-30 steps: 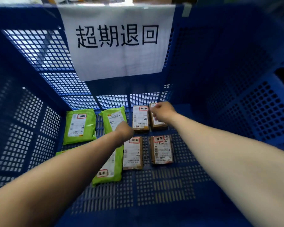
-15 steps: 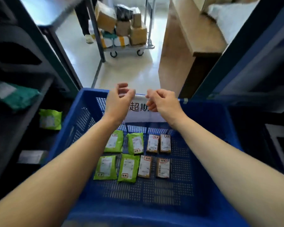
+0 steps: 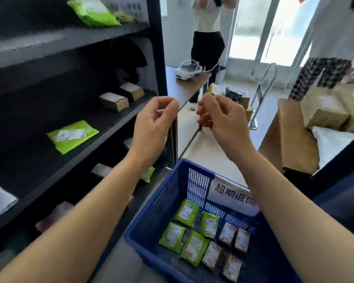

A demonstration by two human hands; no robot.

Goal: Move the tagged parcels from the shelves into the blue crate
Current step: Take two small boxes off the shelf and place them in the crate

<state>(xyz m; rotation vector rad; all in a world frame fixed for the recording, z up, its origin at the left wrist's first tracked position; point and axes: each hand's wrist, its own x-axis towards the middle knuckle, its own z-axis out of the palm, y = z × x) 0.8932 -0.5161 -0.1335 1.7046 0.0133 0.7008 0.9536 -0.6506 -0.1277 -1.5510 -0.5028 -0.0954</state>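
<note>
Both hands hung raised and apart: the left hand and the right hand had loosely curled fingers and held no parcel I could make out. Below the fingers sat the blue crate with eight tagged parcels in rows, green mailers left of brown packets. Left of the fingertips, a green parcel and two small boxes lay on the dark shelves. The next reach would best check for a tag first, then grip flat. Beyond the fingers stood a counter, stacked cartons and two people.
</note>
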